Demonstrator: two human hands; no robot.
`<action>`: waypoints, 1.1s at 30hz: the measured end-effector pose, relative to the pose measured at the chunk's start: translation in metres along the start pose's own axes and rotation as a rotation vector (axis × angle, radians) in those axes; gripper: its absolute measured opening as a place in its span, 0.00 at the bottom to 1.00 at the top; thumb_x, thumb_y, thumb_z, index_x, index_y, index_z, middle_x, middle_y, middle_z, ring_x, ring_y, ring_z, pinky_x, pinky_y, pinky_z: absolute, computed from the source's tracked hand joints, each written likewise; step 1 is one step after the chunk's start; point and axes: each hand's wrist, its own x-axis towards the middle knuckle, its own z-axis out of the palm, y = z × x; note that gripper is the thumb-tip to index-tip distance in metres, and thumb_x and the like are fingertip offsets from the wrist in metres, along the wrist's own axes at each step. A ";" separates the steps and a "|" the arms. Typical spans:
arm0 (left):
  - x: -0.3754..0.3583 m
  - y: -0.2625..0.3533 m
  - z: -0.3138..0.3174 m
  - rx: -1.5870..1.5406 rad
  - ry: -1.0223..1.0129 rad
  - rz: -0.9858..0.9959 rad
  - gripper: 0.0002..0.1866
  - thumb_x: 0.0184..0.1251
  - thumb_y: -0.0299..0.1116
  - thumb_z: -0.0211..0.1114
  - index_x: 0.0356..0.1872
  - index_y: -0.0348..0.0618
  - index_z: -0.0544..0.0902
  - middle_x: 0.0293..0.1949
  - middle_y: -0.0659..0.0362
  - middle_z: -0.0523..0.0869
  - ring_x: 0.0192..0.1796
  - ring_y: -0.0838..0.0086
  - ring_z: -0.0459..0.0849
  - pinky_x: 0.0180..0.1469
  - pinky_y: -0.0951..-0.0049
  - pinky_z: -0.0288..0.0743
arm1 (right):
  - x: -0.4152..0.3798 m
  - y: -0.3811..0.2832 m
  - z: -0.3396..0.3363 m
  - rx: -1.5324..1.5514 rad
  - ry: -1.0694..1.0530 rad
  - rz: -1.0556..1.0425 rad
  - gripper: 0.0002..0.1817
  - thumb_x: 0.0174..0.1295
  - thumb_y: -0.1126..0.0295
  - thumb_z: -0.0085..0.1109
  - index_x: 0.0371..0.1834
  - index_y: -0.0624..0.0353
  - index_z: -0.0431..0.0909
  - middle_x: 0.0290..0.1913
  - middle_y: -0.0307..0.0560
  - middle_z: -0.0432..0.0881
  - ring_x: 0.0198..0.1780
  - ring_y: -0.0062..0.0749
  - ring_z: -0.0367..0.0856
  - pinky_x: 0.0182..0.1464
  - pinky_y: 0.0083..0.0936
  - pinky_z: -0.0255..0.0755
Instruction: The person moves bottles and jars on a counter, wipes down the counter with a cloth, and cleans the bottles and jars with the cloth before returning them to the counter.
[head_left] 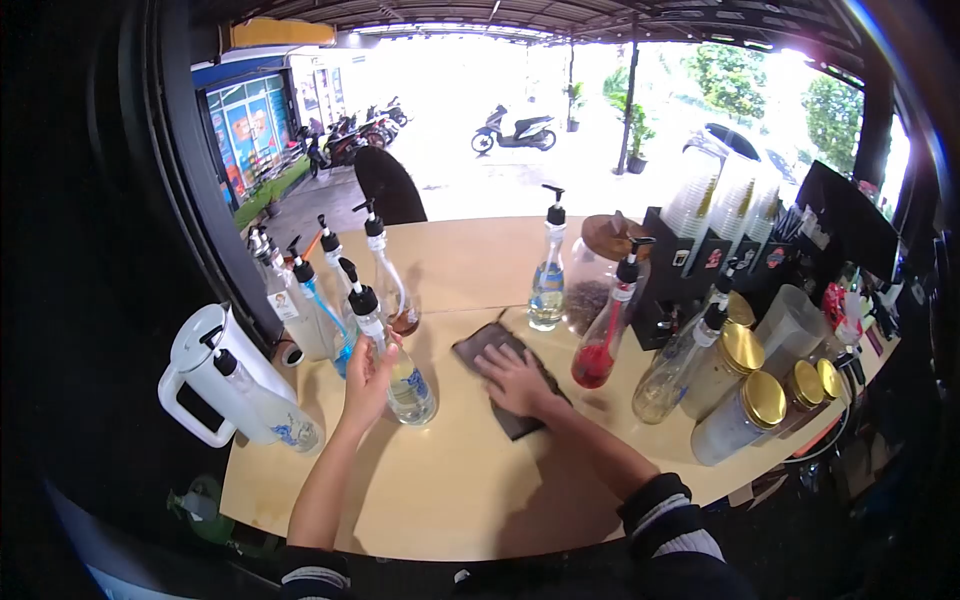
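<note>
My left hand is wrapped round the neck of a clear pump bottle with a black pump top and pale liquid inside. My right hand lies flat, fingers spread, on a dark cloth on the wooden table. Beyond the cloth stands a pump bottle with yellowish liquid; right of it is one with red liquid. Behind my left hand are a bottle with blue liquid and one with brown liquid.
At the left stand a white jug and another pump bottle. Gold-lidded jars, a wooden-lidded jar and a black cup holder stand at the right. A dark chair is behind the table.
</note>
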 end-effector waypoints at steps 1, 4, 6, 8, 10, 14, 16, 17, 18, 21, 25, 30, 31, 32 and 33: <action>0.009 0.000 0.006 -0.008 -0.010 0.007 0.15 0.70 0.31 0.57 0.54 0.38 0.71 0.46 0.60 0.79 0.52 0.77 0.75 0.58 0.73 0.65 | -0.010 -0.004 -0.005 0.053 -0.026 -0.089 0.29 0.64 0.51 0.47 0.69 0.44 0.62 0.72 0.47 0.58 0.72 0.48 0.54 0.69 0.62 0.44; 0.041 0.000 0.034 -0.036 0.008 0.069 0.13 0.69 0.33 0.59 0.50 0.39 0.74 0.44 0.60 0.80 0.50 0.77 0.77 0.56 0.73 0.67 | -0.038 -0.015 -0.018 0.095 -0.040 -0.243 0.28 0.64 0.52 0.48 0.68 0.43 0.64 0.72 0.46 0.59 0.72 0.46 0.55 0.70 0.54 0.45; 0.063 -0.003 0.060 -0.011 0.023 0.065 0.13 0.69 0.34 0.60 0.50 0.39 0.74 0.44 0.60 0.81 0.49 0.76 0.78 0.54 0.73 0.68 | -0.040 -0.015 -0.025 0.102 -0.055 -0.227 0.28 0.64 0.52 0.49 0.68 0.43 0.64 0.71 0.46 0.60 0.72 0.47 0.56 0.70 0.53 0.46; 0.089 -0.020 0.080 0.027 0.054 0.076 0.15 0.68 0.37 0.61 0.49 0.39 0.74 0.44 0.59 0.81 0.47 0.76 0.78 0.52 0.72 0.70 | -0.039 -0.014 -0.022 0.137 -0.045 -0.237 0.28 0.63 0.52 0.50 0.67 0.43 0.65 0.71 0.45 0.60 0.72 0.46 0.55 0.70 0.53 0.47; 0.110 -0.033 0.099 0.099 0.071 0.105 0.14 0.68 0.36 0.61 0.48 0.39 0.75 0.42 0.60 0.81 0.45 0.78 0.78 0.50 0.73 0.71 | -0.038 -0.017 -0.025 0.143 -0.058 -0.228 0.29 0.63 0.52 0.50 0.67 0.43 0.65 0.71 0.45 0.60 0.72 0.45 0.54 0.70 0.54 0.47; 0.143 -0.060 0.131 0.115 0.067 0.190 0.13 0.67 0.37 0.62 0.45 0.39 0.75 0.40 0.61 0.82 0.42 0.80 0.78 0.46 0.75 0.71 | -0.039 -0.018 -0.027 0.144 -0.062 -0.194 0.28 0.63 0.51 0.49 0.67 0.43 0.64 0.72 0.44 0.59 0.72 0.44 0.54 0.70 0.55 0.46; 0.154 -0.059 0.140 0.142 0.077 0.156 0.14 0.65 0.37 0.62 0.44 0.38 0.76 0.38 0.58 0.83 0.42 0.76 0.80 0.47 0.73 0.72 | -0.037 -0.018 -0.023 0.158 -0.057 -0.166 0.28 0.63 0.51 0.49 0.67 0.43 0.64 0.72 0.44 0.59 0.72 0.44 0.54 0.70 0.55 0.46; 0.156 -0.060 0.144 0.154 0.095 0.116 0.15 0.63 0.38 0.63 0.44 0.37 0.77 0.37 0.55 0.84 0.41 0.72 0.82 0.48 0.70 0.72 | -0.037 -0.017 -0.021 0.150 -0.051 -0.172 0.29 0.63 0.50 0.48 0.67 0.42 0.64 0.72 0.44 0.59 0.72 0.44 0.55 0.70 0.55 0.45; 0.159 -0.060 0.147 0.144 0.105 0.069 0.16 0.62 0.37 0.64 0.45 0.37 0.77 0.38 0.52 0.84 0.43 0.70 0.82 0.50 0.69 0.72 | -0.038 -0.016 -0.021 0.139 -0.049 -0.176 0.29 0.63 0.50 0.48 0.67 0.42 0.64 0.72 0.43 0.59 0.72 0.44 0.55 0.71 0.55 0.45; 0.162 -0.064 0.158 0.163 0.136 0.057 0.17 0.61 0.37 0.66 0.46 0.36 0.77 0.40 0.50 0.84 0.46 0.66 0.83 0.53 0.67 0.71 | -0.038 -0.016 -0.021 0.168 -0.048 -0.170 0.29 0.62 0.50 0.49 0.67 0.42 0.64 0.72 0.43 0.58 0.72 0.43 0.54 0.71 0.54 0.44; 0.164 -0.077 0.171 0.167 0.181 0.070 0.18 0.59 0.37 0.67 0.46 0.36 0.78 0.43 0.47 0.84 0.50 0.61 0.83 0.56 0.64 0.70 | -0.037 -0.016 -0.021 0.163 -0.066 -0.162 0.29 0.61 0.51 0.49 0.67 0.43 0.64 0.72 0.43 0.58 0.72 0.43 0.53 0.71 0.54 0.44; 0.166 -0.089 0.185 0.205 0.269 0.071 0.18 0.57 0.37 0.68 0.45 0.36 0.79 0.43 0.44 0.84 0.51 0.55 0.82 0.56 0.61 0.71 | -0.037 -0.016 -0.021 0.163 -0.072 -0.153 0.30 0.61 0.50 0.49 0.68 0.42 0.63 0.72 0.42 0.58 0.72 0.43 0.53 0.71 0.54 0.43; 0.165 -0.087 0.187 0.202 0.266 0.069 0.18 0.57 0.37 0.68 0.45 0.36 0.79 0.43 0.44 0.84 0.51 0.55 0.82 0.56 0.61 0.71 | -0.037 -0.016 -0.020 0.162 -0.073 -0.149 0.30 0.61 0.50 0.49 0.68 0.42 0.63 0.72 0.42 0.58 0.72 0.43 0.53 0.71 0.54 0.43; 0.165 -0.084 0.189 0.224 0.261 0.065 0.19 0.56 0.37 0.68 0.44 0.36 0.79 0.43 0.44 0.84 0.51 0.54 0.82 0.55 0.60 0.71 | -0.037 -0.016 -0.020 0.166 -0.073 -0.149 0.30 0.61 0.50 0.49 0.68 0.42 0.63 0.72 0.42 0.58 0.72 0.43 0.53 0.71 0.54 0.43; 0.165 -0.085 0.191 0.246 0.256 0.060 0.19 0.56 0.38 0.69 0.44 0.36 0.80 0.43 0.44 0.84 0.50 0.53 0.82 0.54 0.60 0.72 | -0.037 -0.016 -0.020 0.171 -0.074 -0.150 0.30 0.62 0.50 0.49 0.68 0.42 0.63 0.72 0.42 0.58 0.73 0.43 0.53 0.71 0.54 0.43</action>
